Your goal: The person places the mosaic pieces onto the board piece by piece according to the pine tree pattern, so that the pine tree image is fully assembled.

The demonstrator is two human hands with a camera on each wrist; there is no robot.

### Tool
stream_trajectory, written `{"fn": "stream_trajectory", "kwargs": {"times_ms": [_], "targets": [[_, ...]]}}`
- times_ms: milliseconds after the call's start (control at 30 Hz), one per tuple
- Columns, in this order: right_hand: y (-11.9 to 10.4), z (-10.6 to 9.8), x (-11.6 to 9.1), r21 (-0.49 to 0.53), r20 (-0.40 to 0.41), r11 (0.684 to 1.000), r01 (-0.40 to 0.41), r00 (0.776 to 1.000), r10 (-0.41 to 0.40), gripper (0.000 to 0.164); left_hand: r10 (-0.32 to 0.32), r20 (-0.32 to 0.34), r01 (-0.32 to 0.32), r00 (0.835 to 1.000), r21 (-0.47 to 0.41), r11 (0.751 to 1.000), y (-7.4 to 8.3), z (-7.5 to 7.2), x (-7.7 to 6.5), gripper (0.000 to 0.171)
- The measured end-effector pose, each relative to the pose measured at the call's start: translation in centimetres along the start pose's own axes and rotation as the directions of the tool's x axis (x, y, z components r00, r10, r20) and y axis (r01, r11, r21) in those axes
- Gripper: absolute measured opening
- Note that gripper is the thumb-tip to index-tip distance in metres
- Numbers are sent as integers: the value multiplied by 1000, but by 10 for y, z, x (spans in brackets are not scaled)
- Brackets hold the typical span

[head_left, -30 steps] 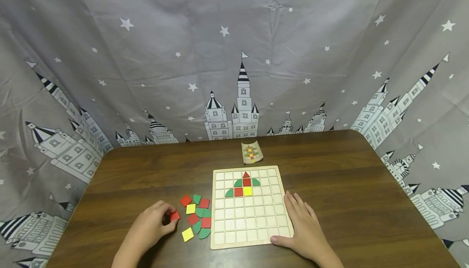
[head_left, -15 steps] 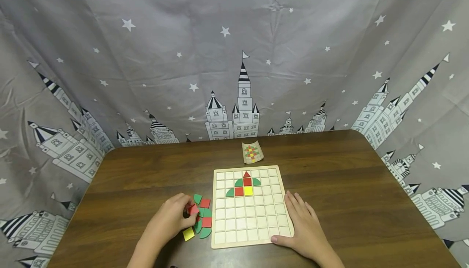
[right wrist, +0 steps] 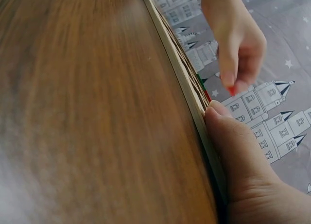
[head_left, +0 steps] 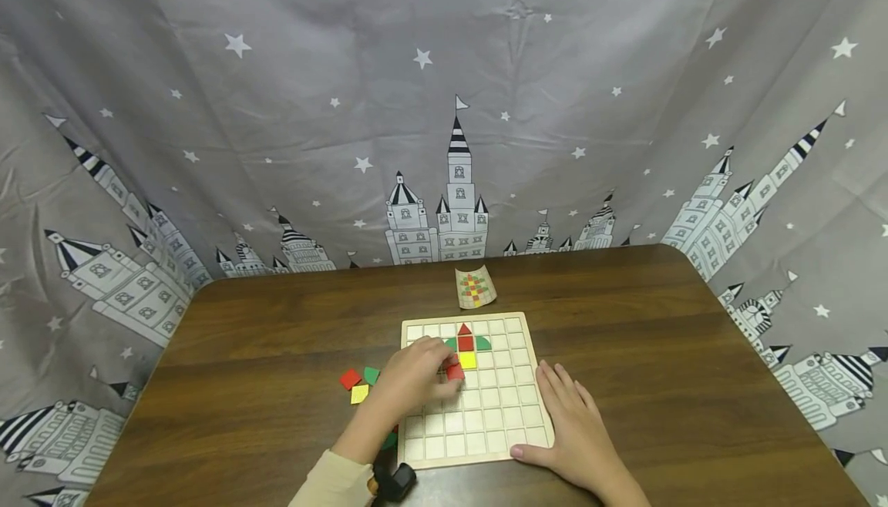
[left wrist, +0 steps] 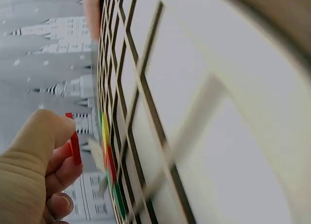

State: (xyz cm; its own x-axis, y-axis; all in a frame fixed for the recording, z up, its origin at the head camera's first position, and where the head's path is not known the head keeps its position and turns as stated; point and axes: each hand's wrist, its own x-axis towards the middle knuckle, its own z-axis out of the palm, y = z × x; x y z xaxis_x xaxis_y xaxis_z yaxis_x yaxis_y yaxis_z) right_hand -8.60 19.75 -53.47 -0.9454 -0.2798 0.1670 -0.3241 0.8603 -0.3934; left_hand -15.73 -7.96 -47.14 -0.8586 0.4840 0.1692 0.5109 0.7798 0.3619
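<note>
My left hand pinches a red square tile between thumb and fingers, over the wooden grid board. In the left wrist view that red tile stands nearly edge-on in the fingertips, above the board's surface. On the board sit a red triangle, a red square under it, a yellow square and green quarter-round pieces. Part of this pattern is hidden behind my left hand. With fingers extended, my right hand lies along the board's right edge, its thumb at the rim in the right wrist view.
Left of the board lie loose tiles, among them a red one, a green one and a yellow one; my left arm covers others. A curled pattern card lies behind the board on the wooden table.
My left hand has picked the red square from among the loose tiles and carried it rightward over the board, near the yellow square. My right hand has stayed at the board's edge.
</note>
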Motion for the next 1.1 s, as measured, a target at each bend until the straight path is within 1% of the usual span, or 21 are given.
{"fn": "stream_trajectory", "kwargs": {"times_ms": [167, 367, 533, 733, 900, 1100], "targets": [[1, 0, 0, -8, -1, 1000, 0, 1000, 0, 122, 40, 29, -41, 999, 40, 998, 11, 11, 18, 14], [0, 0, 0, -9, 4, 1000, -2, 1000, 2, 123, 87, 51, -92, 995, 107, 990, 18, 19, 31, 16], [0, 0, 0, -10, 2, 1000, -1, 1000, 1, 123, 125, 61, -132, 990, 147, 980, 23, 23, 37, 14], [2, 1, 0, -14, -7, 1000, 6, 1000, -7, 122, 156, 36, -160, 987, 184, 970, 26, 27, 39, 16], [2, 2, -1, -12, -11, 1000, 14, 1000, -14, 122, 148, 32, -151, 988, 194, 969, 26, 30, 40, 11], [2, 2, 0, -12, -2, 1000, 1, 1000, -1, 123, 103, 59, -112, 993, 185, 976, 28, 30, 42, 10]]}}
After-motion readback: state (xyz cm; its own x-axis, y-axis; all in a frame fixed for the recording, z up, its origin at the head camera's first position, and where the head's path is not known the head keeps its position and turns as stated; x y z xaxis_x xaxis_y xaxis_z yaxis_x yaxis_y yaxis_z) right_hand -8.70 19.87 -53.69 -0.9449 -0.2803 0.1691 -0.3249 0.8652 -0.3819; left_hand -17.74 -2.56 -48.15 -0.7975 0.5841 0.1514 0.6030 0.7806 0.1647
